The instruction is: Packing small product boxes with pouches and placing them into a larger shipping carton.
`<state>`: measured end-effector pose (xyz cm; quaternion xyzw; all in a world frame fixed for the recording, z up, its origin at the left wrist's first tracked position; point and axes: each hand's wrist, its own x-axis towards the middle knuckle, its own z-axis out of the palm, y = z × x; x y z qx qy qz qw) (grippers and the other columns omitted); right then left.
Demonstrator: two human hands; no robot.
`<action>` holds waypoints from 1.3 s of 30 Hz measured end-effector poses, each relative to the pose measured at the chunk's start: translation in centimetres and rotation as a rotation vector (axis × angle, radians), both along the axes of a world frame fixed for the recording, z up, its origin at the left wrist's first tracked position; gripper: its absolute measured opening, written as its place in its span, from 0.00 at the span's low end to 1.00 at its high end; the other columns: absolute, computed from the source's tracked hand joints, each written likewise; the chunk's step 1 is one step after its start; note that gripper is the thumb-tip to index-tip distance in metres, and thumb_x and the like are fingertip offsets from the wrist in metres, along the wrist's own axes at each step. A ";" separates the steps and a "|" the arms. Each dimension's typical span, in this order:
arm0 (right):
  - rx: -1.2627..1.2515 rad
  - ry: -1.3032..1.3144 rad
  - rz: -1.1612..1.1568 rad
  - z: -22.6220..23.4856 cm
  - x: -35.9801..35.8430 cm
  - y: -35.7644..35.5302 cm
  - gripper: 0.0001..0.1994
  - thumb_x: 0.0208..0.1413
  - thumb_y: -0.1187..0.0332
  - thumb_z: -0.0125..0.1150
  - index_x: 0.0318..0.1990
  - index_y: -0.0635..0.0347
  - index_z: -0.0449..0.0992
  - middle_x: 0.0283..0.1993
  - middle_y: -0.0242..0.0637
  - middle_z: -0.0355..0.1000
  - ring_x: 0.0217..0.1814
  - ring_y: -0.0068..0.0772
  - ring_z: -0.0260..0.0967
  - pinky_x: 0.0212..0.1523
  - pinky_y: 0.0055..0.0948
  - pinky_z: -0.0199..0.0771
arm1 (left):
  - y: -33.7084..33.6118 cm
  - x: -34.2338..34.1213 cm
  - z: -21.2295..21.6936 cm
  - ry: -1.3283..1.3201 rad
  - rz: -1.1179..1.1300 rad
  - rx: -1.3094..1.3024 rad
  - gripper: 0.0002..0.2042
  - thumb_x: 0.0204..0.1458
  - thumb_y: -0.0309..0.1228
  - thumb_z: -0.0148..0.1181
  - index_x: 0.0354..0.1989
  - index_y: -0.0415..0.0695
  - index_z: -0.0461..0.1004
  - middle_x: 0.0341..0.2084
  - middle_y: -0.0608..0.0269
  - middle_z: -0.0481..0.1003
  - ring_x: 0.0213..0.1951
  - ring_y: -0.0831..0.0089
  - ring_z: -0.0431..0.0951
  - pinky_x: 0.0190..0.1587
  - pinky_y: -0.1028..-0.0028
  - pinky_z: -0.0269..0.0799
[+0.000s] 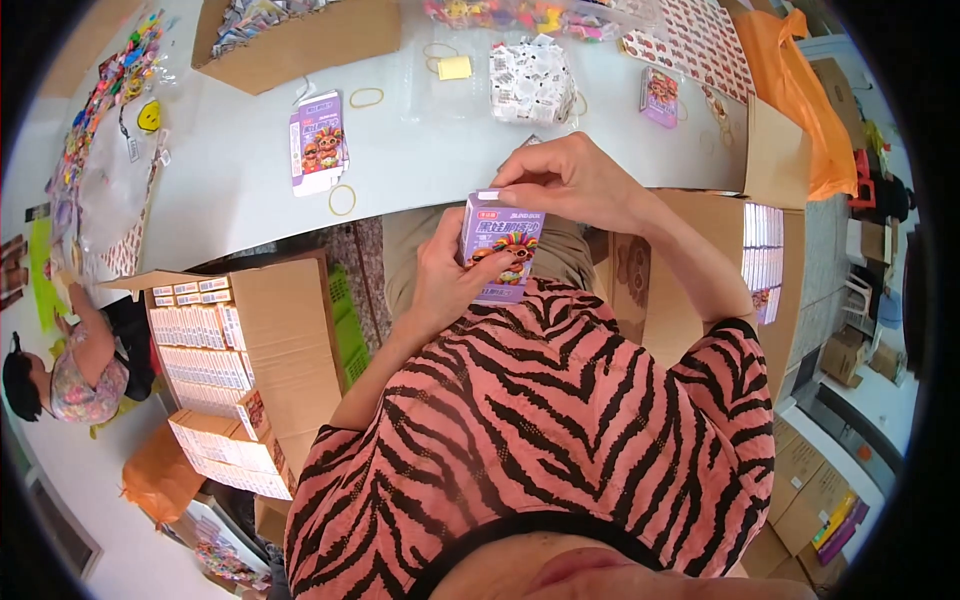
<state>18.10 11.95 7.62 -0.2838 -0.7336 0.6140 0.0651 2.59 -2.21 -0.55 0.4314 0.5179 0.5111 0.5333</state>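
My left hand (445,275) is closed around a small purple cardboard box (505,275), its thumb lying across the printed front with a cartoon figure. The box stands upright just off the table's front edge, above my lap. At its top, my right hand (560,175) pinches the end by the white flap (487,196), fingertips bent together. Part of a small dark and silvery thing shows behind the right hand's fingers; I cannot make out its kind. On the table to the left lies a flat, unfolded-looking purple box (321,145).
The white table (400,160) holds a brown carton (300,45) of packets, a stack of white printed packets (532,82), rubber bands (342,200) and another purple box (660,97). A carton of packed boxes (205,340) stands left. An orange bag (800,110) hangs right. Another person (85,370) sits far left.
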 end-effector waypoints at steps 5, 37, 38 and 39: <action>0.059 -0.059 -0.059 -0.1 0.3 -0.6 0.07 0.55 0.71 0.58 0.39 0.64 0.77 0.34 0.30 0.75 0.36 0.15 0.68 0.37 0.19 0.70 | 0.5 -0.6 1.6 0.136 0.139 0.219 0.21 0.47 0.22 0.63 0.50 0.37 0.64 0.44 0.54 0.70 0.41 0.72 0.75 0.43 0.75 0.72; 0.175 0.021 0.036 -0.7 0.7 -0.8 0.08 0.49 0.76 0.60 0.38 0.61 0.77 0.36 0.33 0.76 0.35 0.24 0.73 0.35 0.23 0.74 | 1.9 -1.8 3.4 0.444 0.021 0.393 0.10 0.43 0.14 0.61 0.34 0.39 0.73 0.43 0.56 0.70 0.35 0.72 0.75 0.35 0.76 0.73; 0.172 0.021 0.037 -0.9 0.7 -0.7 0.08 0.49 0.76 0.60 0.38 0.61 0.77 0.36 0.33 0.76 0.35 0.24 0.73 0.35 0.23 0.74 | 1.9 -1.9 3.2 0.444 0.021 0.389 0.10 0.43 0.14 0.61 0.34 0.39 0.73 0.43 0.56 0.70 0.35 0.72 0.75 0.35 0.76 0.73; 0.177 0.040 0.052 -1.1 0.8 -0.6 0.09 0.49 0.76 0.60 0.39 0.61 0.77 0.36 0.34 0.76 0.36 0.25 0.73 0.35 0.24 0.74 | 1.9 -1.9 2.9 0.425 0.027 0.377 0.11 0.43 0.14 0.61 0.34 0.39 0.71 0.43 0.55 0.70 0.36 0.71 0.75 0.36 0.76 0.73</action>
